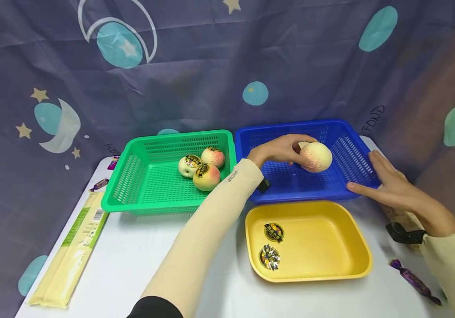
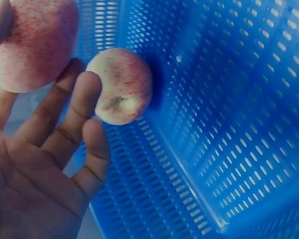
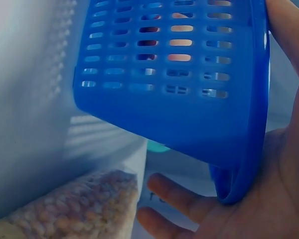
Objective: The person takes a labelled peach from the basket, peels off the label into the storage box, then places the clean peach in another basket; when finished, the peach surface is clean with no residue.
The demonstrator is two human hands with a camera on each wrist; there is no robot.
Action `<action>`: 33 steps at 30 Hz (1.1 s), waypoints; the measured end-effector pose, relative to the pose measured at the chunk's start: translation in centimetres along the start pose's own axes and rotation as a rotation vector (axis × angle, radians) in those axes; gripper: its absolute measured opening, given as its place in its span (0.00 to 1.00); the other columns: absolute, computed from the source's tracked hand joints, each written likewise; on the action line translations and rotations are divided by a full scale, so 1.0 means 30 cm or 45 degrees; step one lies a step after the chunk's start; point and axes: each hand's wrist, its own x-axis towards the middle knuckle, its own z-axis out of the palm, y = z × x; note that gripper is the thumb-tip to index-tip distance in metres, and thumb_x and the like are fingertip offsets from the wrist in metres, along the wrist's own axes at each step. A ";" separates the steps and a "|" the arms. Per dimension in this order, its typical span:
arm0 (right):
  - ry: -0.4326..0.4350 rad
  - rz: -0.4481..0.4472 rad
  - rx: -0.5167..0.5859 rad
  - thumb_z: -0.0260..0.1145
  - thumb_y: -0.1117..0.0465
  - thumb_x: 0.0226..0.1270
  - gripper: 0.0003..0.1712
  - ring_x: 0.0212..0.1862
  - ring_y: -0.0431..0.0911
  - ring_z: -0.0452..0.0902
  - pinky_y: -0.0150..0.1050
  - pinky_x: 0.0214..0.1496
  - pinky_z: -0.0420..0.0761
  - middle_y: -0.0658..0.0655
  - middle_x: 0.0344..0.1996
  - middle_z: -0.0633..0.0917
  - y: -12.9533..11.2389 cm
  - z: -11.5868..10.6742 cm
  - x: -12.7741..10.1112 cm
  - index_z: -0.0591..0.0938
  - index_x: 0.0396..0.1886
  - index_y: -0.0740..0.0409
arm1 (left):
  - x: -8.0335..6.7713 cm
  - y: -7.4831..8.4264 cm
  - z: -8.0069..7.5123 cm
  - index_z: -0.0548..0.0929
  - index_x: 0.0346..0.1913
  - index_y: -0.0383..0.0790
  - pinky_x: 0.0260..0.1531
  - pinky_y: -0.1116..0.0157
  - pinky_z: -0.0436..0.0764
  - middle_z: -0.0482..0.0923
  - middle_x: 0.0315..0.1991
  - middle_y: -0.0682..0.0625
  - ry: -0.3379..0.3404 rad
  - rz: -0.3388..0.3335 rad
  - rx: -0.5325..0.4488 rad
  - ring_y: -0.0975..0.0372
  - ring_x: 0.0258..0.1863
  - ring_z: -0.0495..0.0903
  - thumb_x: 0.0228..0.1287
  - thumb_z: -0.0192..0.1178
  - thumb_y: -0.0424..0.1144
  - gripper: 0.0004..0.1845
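My left hand [image 1: 284, 149] grips a pale peach [image 1: 317, 157] with pink speckles over the blue basket [image 1: 291, 192]. The left wrist view shows this held peach [image 2: 35, 45] at upper left, and another peach [image 2: 120, 85] lying in the basket just past the fingertips. My right hand [image 1: 394, 187] rests at the basket's right end, thumb over the corner of the rim. In the right wrist view the rim [image 3: 259, 99] lies against the palm, with straight fingers [image 3: 177, 199] outside the basket wall.
Left of the blue basket, a green basket [image 1: 144, 206] holds three peaches [image 1: 206, 177]. A yellow tray [image 1: 314, 243] with two stickers stands in front. A long packet [image 1: 72, 251], wrapped candies [image 1: 414, 280] and a bag of pinkish kernels [image 3: 84, 204] lie around. A patterned cloth [image 1: 211, 66] hangs behind.
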 end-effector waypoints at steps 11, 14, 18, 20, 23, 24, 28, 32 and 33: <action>0.009 -0.043 0.010 0.60 0.36 0.70 0.66 0.79 0.72 0.19 0.82 0.69 0.31 0.65 0.79 0.22 -0.024 0.012 0.014 0.25 0.80 0.60 | 0.063 -0.008 0.022 0.68 0.76 0.53 0.47 0.56 0.85 0.61 0.75 0.50 -0.215 -0.229 0.110 0.52 0.47 0.80 0.62 0.72 0.40 0.39; 0.005 -0.034 0.015 0.60 0.36 0.70 0.66 0.79 0.73 0.19 0.82 0.68 0.31 0.65 0.79 0.22 -0.025 0.012 0.015 0.24 0.80 0.59 | 0.076 -0.022 0.040 0.69 0.75 0.52 0.46 0.57 0.85 0.56 0.78 0.52 -0.220 -0.239 0.130 0.52 0.46 0.80 0.60 0.74 0.40 0.40; 0.000 -0.026 0.019 0.60 0.35 0.70 0.66 0.78 0.74 0.20 0.82 0.68 0.31 0.64 0.79 0.22 -0.024 0.013 0.017 0.24 0.80 0.58 | 0.082 -0.041 0.056 0.69 0.75 0.51 0.44 0.59 0.86 0.58 0.77 0.50 -0.165 -0.201 0.161 0.55 0.48 0.79 0.60 0.74 0.41 0.40; 0.002 -0.021 0.017 0.60 0.35 0.70 0.66 0.78 0.74 0.20 0.82 0.68 0.32 0.64 0.79 0.22 -0.021 0.012 0.018 0.24 0.80 0.57 | 0.084 -0.047 0.060 0.69 0.76 0.51 0.44 0.59 0.86 0.59 0.77 0.50 -0.140 -0.193 0.168 0.58 0.51 0.77 0.61 0.73 0.41 0.40; 0.005 -0.008 0.011 0.60 0.35 0.70 0.66 0.78 0.74 0.20 0.82 0.68 0.32 0.64 0.79 0.21 -0.016 0.009 0.016 0.24 0.80 0.57 | 0.091 -0.050 0.062 0.67 0.77 0.50 0.45 0.59 0.86 0.58 0.79 0.50 -0.127 -0.189 0.167 0.57 0.53 0.77 0.63 0.72 0.40 0.40; 0.005 -0.004 0.010 0.60 0.35 0.70 0.66 0.78 0.74 0.20 0.82 0.68 0.31 0.64 0.79 0.21 -0.014 0.007 0.016 0.24 0.80 0.57 | 0.095 -0.050 0.063 0.66 0.77 0.49 0.45 0.59 0.86 0.57 0.80 0.50 -0.125 -0.186 0.169 0.57 0.53 0.77 0.64 0.72 0.40 0.40; -0.003 0.005 0.013 0.60 0.35 0.70 0.66 0.78 0.74 0.21 0.82 0.68 0.31 0.64 0.79 0.21 -0.007 0.003 0.016 0.24 0.80 0.57 | 0.109 -0.047 0.068 0.68 0.77 0.50 0.44 0.60 0.86 0.58 0.79 0.51 -0.123 -0.179 0.196 0.58 0.53 0.77 0.65 0.71 0.41 0.39; -0.011 0.022 0.018 0.60 0.34 0.70 0.67 0.78 0.76 0.22 0.83 0.67 0.33 0.64 0.79 0.20 -0.001 0.000 0.016 0.23 0.80 0.56 | 0.121 -0.046 0.074 0.69 0.76 0.51 0.44 0.60 0.86 0.59 0.78 0.50 -0.135 -0.184 0.234 0.58 0.54 0.77 0.65 0.70 0.43 0.37; -0.010 0.026 0.019 0.60 0.34 0.69 0.67 0.78 0.76 0.22 0.83 0.67 0.33 0.64 0.79 0.20 0.002 -0.001 0.016 0.23 0.80 0.56 | 0.123 -0.045 0.075 0.68 0.76 0.51 0.45 0.60 0.86 0.59 0.78 0.50 -0.135 -0.185 0.240 0.58 0.55 0.76 0.65 0.70 0.43 0.38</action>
